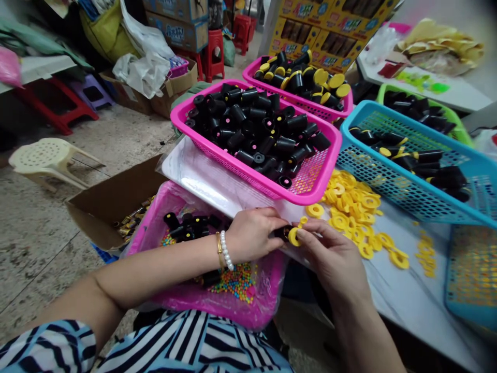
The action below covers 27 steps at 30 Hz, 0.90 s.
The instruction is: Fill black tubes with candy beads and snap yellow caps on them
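- Left hand (254, 233) grasps a black plastic cylinder (282, 234) before a pink plastic basket (306, 198).
- Right hand (332, 251) pinches a yellow plastic ring (294, 237) at the cylinder's end.
- Apparently done: yellow-ended black cylinders (429, 156), blue plastic basket (407, 178).
- Apparently left: ringless black cylinders (237, 114), pink basket.

There is one view, and it comes from a camera on the person's head. It looks forward and down, over the striped shirt (202, 344) at the bottom. The left hand (250, 233) and right hand (337, 254) are close, near the middle. The big pink basket (248, 175) is a bit farther. The view is wide: it sees the floor (34, 230) at the left and faraway red stools (215, 56) up top.
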Motion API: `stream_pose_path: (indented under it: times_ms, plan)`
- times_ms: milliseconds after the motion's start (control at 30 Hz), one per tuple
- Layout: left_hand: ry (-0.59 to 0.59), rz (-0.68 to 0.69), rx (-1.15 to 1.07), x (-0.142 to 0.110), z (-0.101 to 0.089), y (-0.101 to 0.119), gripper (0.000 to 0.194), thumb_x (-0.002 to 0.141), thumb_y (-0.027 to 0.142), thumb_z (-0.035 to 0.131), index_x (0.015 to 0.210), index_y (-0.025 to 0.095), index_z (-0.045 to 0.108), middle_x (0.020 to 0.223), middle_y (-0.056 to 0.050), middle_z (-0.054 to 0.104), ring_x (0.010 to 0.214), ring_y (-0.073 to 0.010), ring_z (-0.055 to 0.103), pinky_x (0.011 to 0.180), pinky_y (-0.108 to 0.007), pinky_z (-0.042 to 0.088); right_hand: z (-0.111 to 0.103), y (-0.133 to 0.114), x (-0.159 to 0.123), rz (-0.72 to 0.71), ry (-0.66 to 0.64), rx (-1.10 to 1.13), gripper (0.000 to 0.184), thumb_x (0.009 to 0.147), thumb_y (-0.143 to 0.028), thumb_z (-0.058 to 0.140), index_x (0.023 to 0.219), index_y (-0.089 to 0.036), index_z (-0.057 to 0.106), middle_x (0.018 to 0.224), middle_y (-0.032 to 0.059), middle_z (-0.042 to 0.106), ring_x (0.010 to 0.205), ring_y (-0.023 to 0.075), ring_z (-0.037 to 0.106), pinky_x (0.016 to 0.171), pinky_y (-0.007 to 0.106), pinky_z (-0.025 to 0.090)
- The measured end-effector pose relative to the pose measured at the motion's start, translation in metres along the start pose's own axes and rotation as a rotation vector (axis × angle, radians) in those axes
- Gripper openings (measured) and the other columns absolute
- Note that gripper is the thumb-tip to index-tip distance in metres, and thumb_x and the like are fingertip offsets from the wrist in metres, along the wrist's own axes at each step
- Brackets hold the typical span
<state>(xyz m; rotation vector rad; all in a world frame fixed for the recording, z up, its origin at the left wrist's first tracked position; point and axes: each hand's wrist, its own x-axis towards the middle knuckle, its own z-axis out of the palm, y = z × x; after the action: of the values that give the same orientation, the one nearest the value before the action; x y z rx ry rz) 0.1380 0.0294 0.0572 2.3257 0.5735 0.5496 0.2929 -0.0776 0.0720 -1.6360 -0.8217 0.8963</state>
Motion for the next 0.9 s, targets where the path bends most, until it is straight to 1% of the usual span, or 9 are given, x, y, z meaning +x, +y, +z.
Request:
stream_pose_path:
  times_ms: [100,167,333,500,600,700,767,833,900]
  plan:
    - [0.005,0.014,-0.012,0.0,0.001,-0.001,0.027,0.084,0.027,0.073,0.11,0.018,0.073,0.104,-0.005,0.073,0.094,-0.02,0.069,0.084,-0.031,0.057,0.006,0.001,0.004,0.043,-0.01,0.095,0.03,0.07,-0.04,0.084,0.083,-0.02,0.066,0.083,0.002,0.068,0.065,0.0132,0.064,0.055,0.023,0.053]
    - [0.013,0.016,-0.016,0.0,0.001,-0.001,0.024,0.086,0.027,0.071,0.108,0.018,0.073,0.102,-0.005,0.073,0.092,-0.0194,0.069,0.082,-0.031,0.057,0.011,-0.001,0.005,0.077,-0.019,0.179,0.031,0.069,-0.039,0.084,0.086,-0.022,0.065,0.077,-0.0004,0.066,0.062,0.012,0.062,0.053,0.022,0.051]
    - [-0.012,-0.006,0.019,0.002,-0.001,0.001,0.02,0.086,0.028,0.07,0.103,0.018,0.074,0.099,-0.005,0.071,0.089,-0.0195,0.068,0.076,-0.029,0.056,0.02,-0.01,0.007,0.189,-0.018,0.276,0.036,0.066,-0.035,0.086,0.088,-0.021,0.061,0.069,-0.0033,0.062,0.052,0.0072,0.054,0.045,0.016,0.043]
    - [-0.064,-0.037,0.038,0.004,-0.001,0.004,0.019,0.086,0.028,0.07,0.101,0.018,0.074,0.088,-0.005,0.07,0.078,-0.0188,0.067,0.069,-0.028,0.053,0.016,-0.016,0.011,0.339,-0.138,0.3,0.045,0.065,-0.04,0.087,0.093,-0.019,0.057,0.059,-0.0085,0.053,0.035,0.0004,0.03,0.035,0.014,0.025]
    - [-0.056,-0.05,0.033,0.005,-0.002,0.006,0.02,0.085,0.025,0.069,0.103,0.017,0.074,0.082,-0.006,0.07,0.076,-0.0194,0.066,0.069,-0.029,0.052,0.015,-0.015,0.01,0.379,-0.143,0.265,0.049,0.064,-0.045,0.087,0.094,-0.018,0.058,0.059,-0.0085,0.051,0.035,0.0,0.029,0.034,0.013,0.023]
    - [-0.078,-0.086,-0.095,0.006,-0.006,0.009,0.011,0.083,0.023,0.069,0.088,0.015,0.074,0.069,-0.003,0.067,0.065,-0.0158,0.062,0.062,-0.025,0.047,0.019,-0.013,0.007,0.347,-0.059,0.234,0.051,0.061,-0.047,0.088,0.088,-0.02,0.055,0.058,-0.0087,0.052,0.035,0.001,0.032,0.032,0.013,0.024]
    - [-0.136,-0.155,-0.263,0.007,-0.009,0.011,0.017,0.082,0.03,0.071,0.081,0.014,0.073,0.061,0.001,0.064,0.056,-0.0118,0.057,0.056,-0.022,0.042,0.022,-0.012,0.005,0.319,-0.032,0.241,0.051,0.062,-0.047,0.088,0.09,-0.021,0.054,0.059,-0.0082,0.054,0.037,0.0024,0.037,0.033,0.013,0.029]
    - [-0.173,-0.234,-0.435,0.006,-0.009,0.011,0.026,0.087,0.038,0.067,0.084,0.013,0.073,0.064,0.001,0.065,0.057,-0.01,0.056,0.055,-0.02,0.041,0.023,-0.012,0.004,0.299,-0.046,0.259,0.051,0.065,-0.047,0.087,0.098,-0.023,0.056,0.059,-0.0092,0.052,0.037,0.0026,0.037,0.032,0.013,0.029]
    - [-0.168,-0.276,-0.575,0.005,-0.006,0.009,0.027,0.093,0.036,0.059,0.093,0.014,0.074,0.076,0.0,0.071,0.066,-0.0103,0.06,0.062,-0.019,0.046,0.023,-0.011,0.004,0.265,-0.072,0.277,0.051,0.068,-0.047,0.085,0.105,-0.025,0.057,0.057,-0.0104,0.05,0.035,0.0023,0.033,0.03,0.013,0.027]
